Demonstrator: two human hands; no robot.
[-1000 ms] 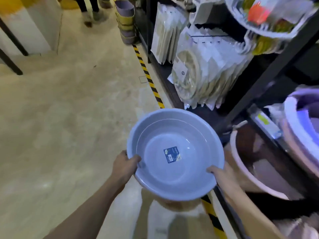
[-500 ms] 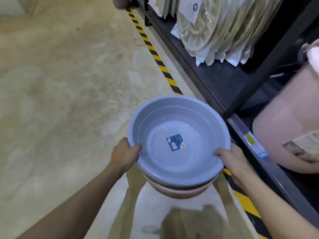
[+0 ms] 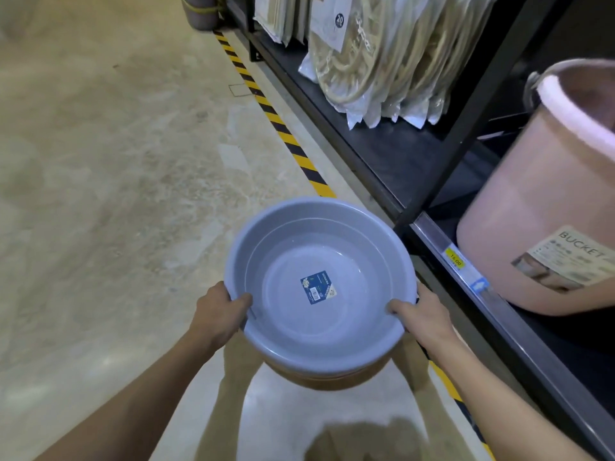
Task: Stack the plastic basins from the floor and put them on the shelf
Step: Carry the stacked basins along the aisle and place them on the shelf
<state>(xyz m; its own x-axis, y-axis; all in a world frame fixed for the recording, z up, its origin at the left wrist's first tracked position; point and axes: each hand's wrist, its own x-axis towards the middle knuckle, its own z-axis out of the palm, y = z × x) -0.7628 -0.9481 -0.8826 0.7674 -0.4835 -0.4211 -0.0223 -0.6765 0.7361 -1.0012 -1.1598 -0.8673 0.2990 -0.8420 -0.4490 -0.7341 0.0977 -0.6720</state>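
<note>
Basins are held stacked at lower centre of the frame, a grey basin (image 3: 319, 287) nested over a brownish basin (image 3: 332, 380). The rim is gripped by the left hand (image 3: 218, 312) and right hand (image 3: 421, 316), above the floor (image 3: 116, 178) beside the black shelf (image 3: 382, 144).

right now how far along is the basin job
Stacking looks done: the blue basin sits nested on a brownish basin underneath. In hand: the left hand and right hand each grip the stack's rim, holding it above the floor beside the shelf. Left: setting the stack on the shelf, where the pink bucket already stands.
</note>
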